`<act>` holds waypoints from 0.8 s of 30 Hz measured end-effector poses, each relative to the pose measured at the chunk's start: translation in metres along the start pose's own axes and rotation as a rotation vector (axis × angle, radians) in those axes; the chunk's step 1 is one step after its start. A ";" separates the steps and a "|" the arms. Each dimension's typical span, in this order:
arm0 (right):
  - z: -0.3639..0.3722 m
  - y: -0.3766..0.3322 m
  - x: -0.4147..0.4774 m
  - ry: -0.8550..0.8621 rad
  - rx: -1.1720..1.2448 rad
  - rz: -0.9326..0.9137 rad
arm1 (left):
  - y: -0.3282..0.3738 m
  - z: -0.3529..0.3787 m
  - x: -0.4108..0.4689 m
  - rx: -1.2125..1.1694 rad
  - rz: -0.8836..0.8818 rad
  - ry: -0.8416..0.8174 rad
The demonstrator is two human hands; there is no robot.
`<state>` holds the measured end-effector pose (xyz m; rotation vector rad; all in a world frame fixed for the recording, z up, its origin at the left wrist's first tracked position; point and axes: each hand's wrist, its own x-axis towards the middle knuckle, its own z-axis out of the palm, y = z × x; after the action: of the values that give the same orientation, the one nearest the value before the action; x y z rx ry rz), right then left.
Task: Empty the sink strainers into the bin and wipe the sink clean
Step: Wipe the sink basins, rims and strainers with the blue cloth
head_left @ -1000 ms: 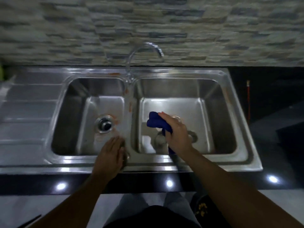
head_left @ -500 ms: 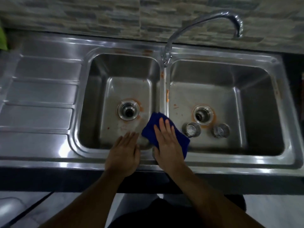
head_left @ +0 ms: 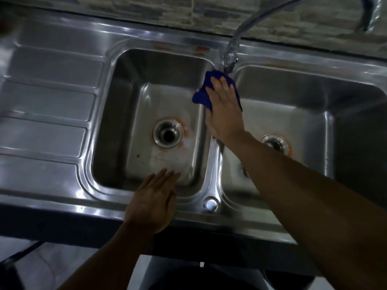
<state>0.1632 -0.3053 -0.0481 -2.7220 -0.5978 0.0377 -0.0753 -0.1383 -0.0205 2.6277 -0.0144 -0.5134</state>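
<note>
Fingers (head_left: 222,85) of right hand (head_left: 225,114) lie straight, pressing blue cloth (head_left: 200,98) onto sink divider (head_left: 214,158)

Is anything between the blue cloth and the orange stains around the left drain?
Nothing visible. The right hand presses the blue cloth on the divider by the tap; the basin floor down to the stained drain holds no object. The left hand rests on the front rim, off that path.
</note>
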 end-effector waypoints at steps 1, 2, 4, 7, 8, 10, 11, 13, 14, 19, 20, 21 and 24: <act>-0.001 -0.003 -0.008 -0.005 0.017 0.000 | -0.001 0.001 0.000 0.002 0.001 -0.005; -0.001 -0.008 -0.020 -0.009 0.039 0.003 | -0.001 0.001 0.000 0.002 -0.001 -0.004; -0.002 -0.024 -0.060 -0.025 0.099 0.015 | -0.001 0.002 -0.001 0.004 -0.009 -0.004; -0.002 -0.049 -0.133 -0.081 0.184 0.015 | -0.001 0.003 0.000 0.008 -0.018 -0.005; -0.001 -0.054 -0.152 -0.110 0.178 0.007 | -0.001 0.004 0.000 0.001 -0.022 0.001; -0.001 -0.052 -0.166 -0.133 0.167 -0.019 | -0.002 0.006 0.000 -0.010 -0.036 0.009; -0.001 -0.049 -0.159 -0.126 0.170 -0.024 | -0.002 0.006 0.000 -0.014 -0.045 0.014; -0.003 -0.041 -0.131 -0.091 0.167 -0.014 | -0.003 0.007 0.000 -0.025 -0.057 0.034; -0.004 -0.035 -0.109 -0.062 0.163 0.002 | -0.002 0.007 -0.001 -0.030 -0.065 0.043; -0.008 -0.007 -0.014 -0.001 0.099 0.044 | -0.003 0.008 0.000 -0.035 -0.053 0.049; -0.008 -0.003 -0.006 -0.002 0.074 0.033 | -0.003 0.009 -0.001 -0.041 -0.052 0.049; -0.007 0.000 -0.001 -0.002 0.047 0.024 | -0.003 0.009 -0.001 -0.046 -0.049 0.054; -0.004 -0.006 -0.001 -0.001 -0.002 0.037 | -0.003 0.009 -0.001 -0.061 -0.042 0.081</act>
<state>0.1603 -0.3026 -0.0422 -2.7353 -0.5485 0.0469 -0.0800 -0.1396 -0.0288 2.5911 0.0810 -0.4148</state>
